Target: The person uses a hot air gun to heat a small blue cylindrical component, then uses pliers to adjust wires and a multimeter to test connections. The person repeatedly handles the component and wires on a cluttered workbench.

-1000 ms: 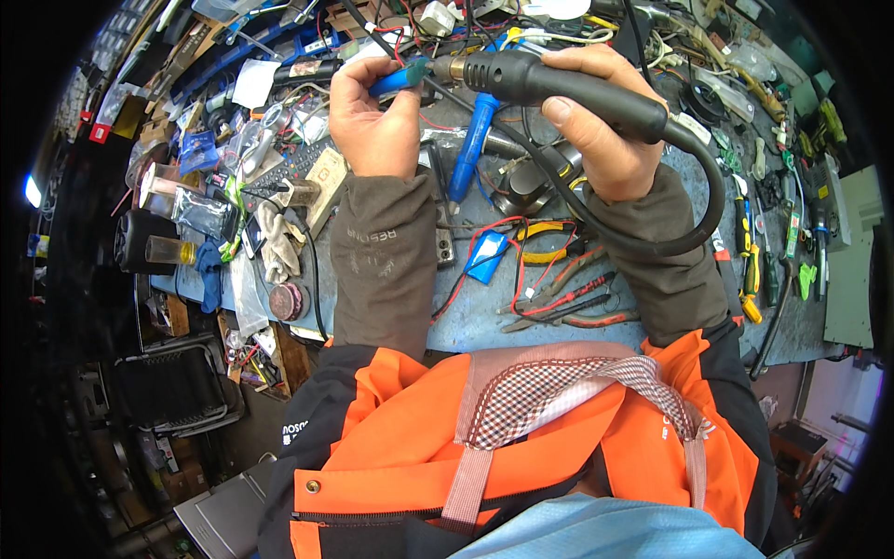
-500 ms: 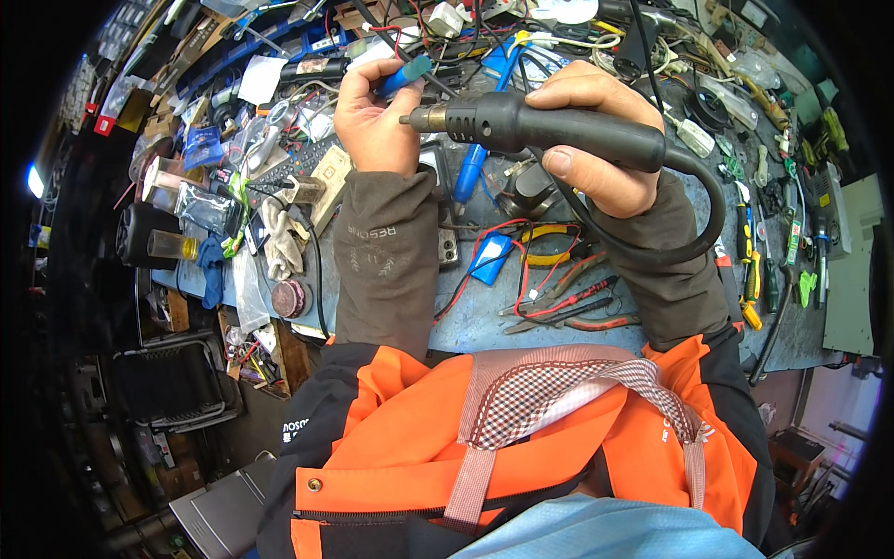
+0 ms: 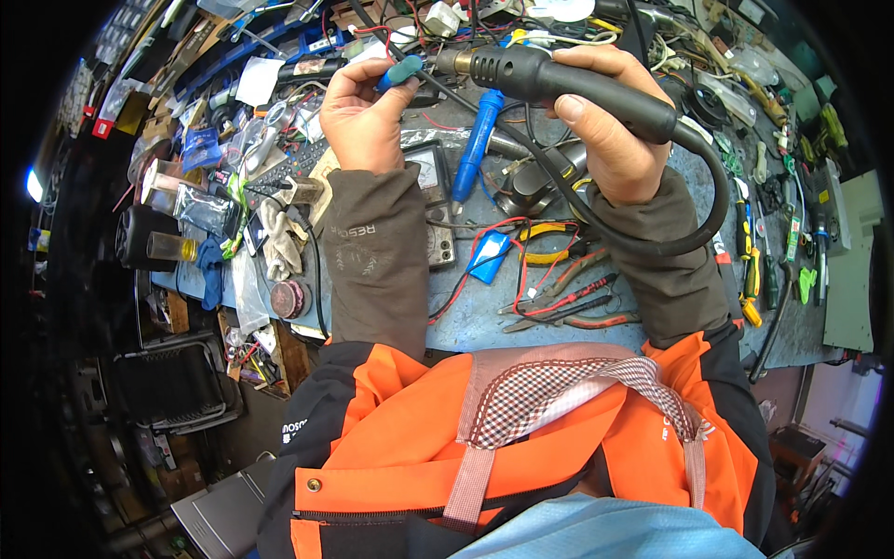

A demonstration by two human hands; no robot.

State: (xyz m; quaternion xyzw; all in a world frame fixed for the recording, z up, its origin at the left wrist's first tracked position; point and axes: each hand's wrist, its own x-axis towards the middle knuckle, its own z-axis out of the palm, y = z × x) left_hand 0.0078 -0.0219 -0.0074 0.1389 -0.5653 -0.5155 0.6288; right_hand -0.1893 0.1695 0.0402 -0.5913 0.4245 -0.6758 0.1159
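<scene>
On my head feed the bench [image 3: 456, 326] runs broadly from left to right, its blue top scuffed and its edges bent by the lens. Off its near left corner I see a black chair [image 3: 168, 384] with a tubular metal frame, and nearer me a flat grey box-like unit [image 3: 219, 511] whose kind I cannot tell. The floor [image 3: 264, 424] between them is dark grey-brown. Beyond the bench's right edge I have a pale grey-green panel [image 3: 849, 279]; below it, past the near right corner, a brown stool-like piece [image 3: 799, 455] stands before a pale wall [image 3: 843, 396] tinged violet. A bright white light [image 3: 34, 184] glares out of the darkness well beyond the left edge.
</scene>
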